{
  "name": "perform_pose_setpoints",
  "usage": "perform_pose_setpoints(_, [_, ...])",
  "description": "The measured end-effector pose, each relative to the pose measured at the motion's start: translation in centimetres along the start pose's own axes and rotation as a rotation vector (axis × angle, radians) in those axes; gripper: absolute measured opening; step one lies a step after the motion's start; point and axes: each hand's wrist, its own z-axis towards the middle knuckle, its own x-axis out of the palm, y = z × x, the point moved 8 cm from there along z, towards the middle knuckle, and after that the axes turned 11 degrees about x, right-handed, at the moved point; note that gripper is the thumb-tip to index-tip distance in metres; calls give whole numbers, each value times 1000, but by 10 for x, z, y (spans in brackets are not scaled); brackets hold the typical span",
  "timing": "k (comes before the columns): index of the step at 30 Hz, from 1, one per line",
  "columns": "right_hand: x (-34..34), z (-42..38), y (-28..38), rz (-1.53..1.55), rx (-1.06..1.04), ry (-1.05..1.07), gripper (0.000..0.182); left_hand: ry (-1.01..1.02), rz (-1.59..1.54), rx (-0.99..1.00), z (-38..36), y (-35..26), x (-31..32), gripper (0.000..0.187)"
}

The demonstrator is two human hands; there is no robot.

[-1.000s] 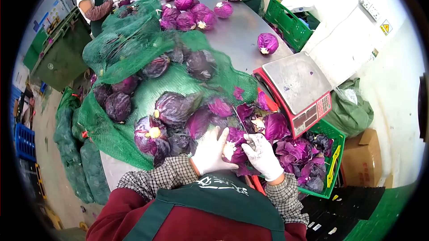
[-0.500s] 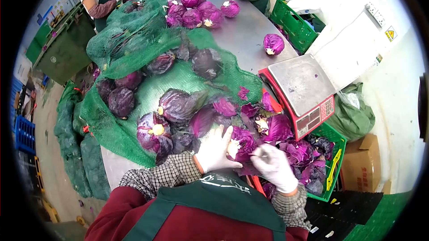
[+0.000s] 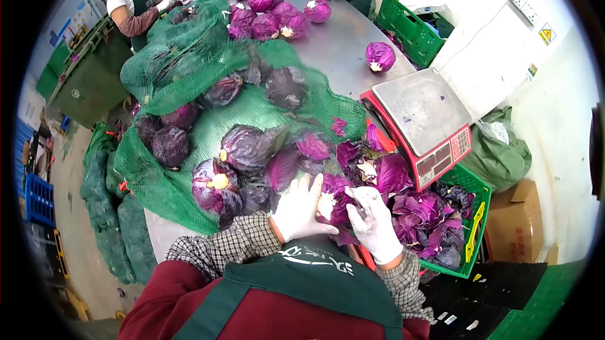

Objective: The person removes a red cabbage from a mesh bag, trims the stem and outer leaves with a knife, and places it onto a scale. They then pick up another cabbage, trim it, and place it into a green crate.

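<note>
Both gloved hands, left hand (image 3: 301, 209) and right hand (image 3: 373, 221), clasp a red cabbage (image 3: 334, 200) at table's near edge; green crate (image 3: 474, 196) holds loose purple leaves.

I am counting two gloved hands of my own, my left hand (image 3: 301, 210) and my right hand (image 3: 374, 223), gripping one red cabbage (image 3: 334, 200) between them. Just past my grip, about seven dark cabbages (image 3: 244, 146) are lying on one green net (image 3: 189, 119). Far beyond my hands, roughly a dozen trimmed cabbages (image 3: 261, 12) are sitting in one cluster, and one lone cabbage (image 3: 380, 56) is lying apart. Right of my grip I am seeing one scale (image 3: 423, 113) and one green crate (image 3: 474, 226) holding loose leaves. Two other people (image 3: 129, 6) are standing at the far end.
</note>
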Motion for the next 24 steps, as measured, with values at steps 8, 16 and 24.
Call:
perform_pose_setpoints(8, [27, 14, 3, -279, -17, 262, 35, -86, 12, 68, 1, -6, -2, 115])
perform_pose_setpoints(16, [27, 23, 1, -193, -3, 264, 28, -39, 36, 32, 4, -5, -3, 112])
perform_pose_setpoints(24, [29, 33, 1, -254, 93, 399, 24, -36, 28, 50, 5, -2, 0, 115])
